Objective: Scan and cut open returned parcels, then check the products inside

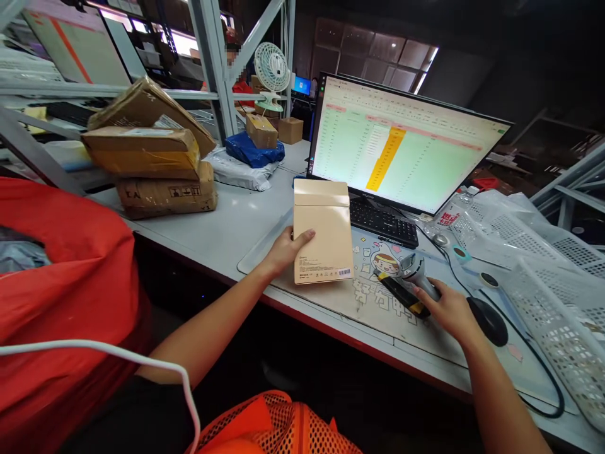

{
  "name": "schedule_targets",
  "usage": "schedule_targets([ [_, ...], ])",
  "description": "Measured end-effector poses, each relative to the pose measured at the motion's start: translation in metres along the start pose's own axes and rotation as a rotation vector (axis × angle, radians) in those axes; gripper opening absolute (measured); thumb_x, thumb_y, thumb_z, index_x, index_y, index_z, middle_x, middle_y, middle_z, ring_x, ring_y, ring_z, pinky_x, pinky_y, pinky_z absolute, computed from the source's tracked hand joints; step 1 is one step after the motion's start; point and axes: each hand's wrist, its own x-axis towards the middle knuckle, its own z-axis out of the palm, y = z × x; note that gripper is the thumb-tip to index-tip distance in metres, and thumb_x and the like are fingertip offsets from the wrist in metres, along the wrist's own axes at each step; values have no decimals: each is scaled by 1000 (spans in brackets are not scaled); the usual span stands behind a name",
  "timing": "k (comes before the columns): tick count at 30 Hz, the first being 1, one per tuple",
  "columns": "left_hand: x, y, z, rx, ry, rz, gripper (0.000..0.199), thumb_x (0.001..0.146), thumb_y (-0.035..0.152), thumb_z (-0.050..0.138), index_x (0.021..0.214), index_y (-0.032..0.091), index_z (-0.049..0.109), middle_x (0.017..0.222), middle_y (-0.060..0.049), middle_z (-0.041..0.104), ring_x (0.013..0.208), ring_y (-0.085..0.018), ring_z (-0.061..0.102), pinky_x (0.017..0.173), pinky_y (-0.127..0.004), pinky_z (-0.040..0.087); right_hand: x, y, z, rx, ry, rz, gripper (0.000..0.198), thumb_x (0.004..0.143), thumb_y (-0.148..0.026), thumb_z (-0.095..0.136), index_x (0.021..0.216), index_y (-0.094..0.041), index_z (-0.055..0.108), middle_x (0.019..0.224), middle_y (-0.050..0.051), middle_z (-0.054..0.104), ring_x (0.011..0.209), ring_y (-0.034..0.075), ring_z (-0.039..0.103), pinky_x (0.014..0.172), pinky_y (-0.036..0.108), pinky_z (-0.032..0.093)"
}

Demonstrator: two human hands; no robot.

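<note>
My left hand (287,252) grips a flat tan box (324,233) by its left edge, thumb across its front. Small print and a barcode label run along the bottom of the box, which is held above the desk's front edge. On the right, my right hand (451,309) is closed around the handle of a grey barcode scanner (418,274). A black and yellow utility knife (399,293) lies on the printed desk mat (368,302), just beside the scanner.
A monitor (401,145) with a spreadsheet stands behind a black keyboard (382,224). A black mouse (489,320) and white plastic baskets (558,321) are at right. Cardboard parcels (146,151) are stacked at left near a red bag (70,271). A person (243,88) is behind the frame.
</note>
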Motion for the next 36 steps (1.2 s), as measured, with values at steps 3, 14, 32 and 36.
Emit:
schedule_targets([
  [3, 1, 3, -2, -112, -172, -166, 76, 79, 69, 84, 131, 16, 66, 130, -19, 76, 115, -38, 74, 98, -50, 61, 2, 8, 19, -95, 59, 66, 75, 100, -62, 47, 148, -6, 63, 127, 25, 76, 117, 43, 73, 95, 50, 57],
  [14, 23, 0, 16, 596, -356, -145, 86, 83, 89, 59, 129, 17, 74, 134, -16, 76, 122, -40, 72, 98, -43, 55, 8, 88, 23, -16, 343, -21, 74, 98, -69, 43, 141, -13, 67, 117, 18, 78, 108, 37, 74, 99, 52, 58],
  [32, 191, -11, 13, 1072, 87, 318, 26, 96, 33, 53, 107, 18, 71, 122, -14, 76, 117, -31, 68, 103, -41, 51, 10, 217, 64, -13, 450, -8, 63, 98, -62, 45, 140, -23, 72, 143, 15, 66, 124, 34, 70, 107, 51, 58],
  [36, 205, -29, 26, 1081, 187, 341, 32, 98, 30, 49, 117, 15, 70, 134, -20, 69, 131, -38, 58, 114, -51, 43, 6, 213, 64, -21, 463, 3, 58, 99, -61, 46, 133, -25, 76, 141, 13, 68, 123, 33, 71, 105, 50, 60],
])
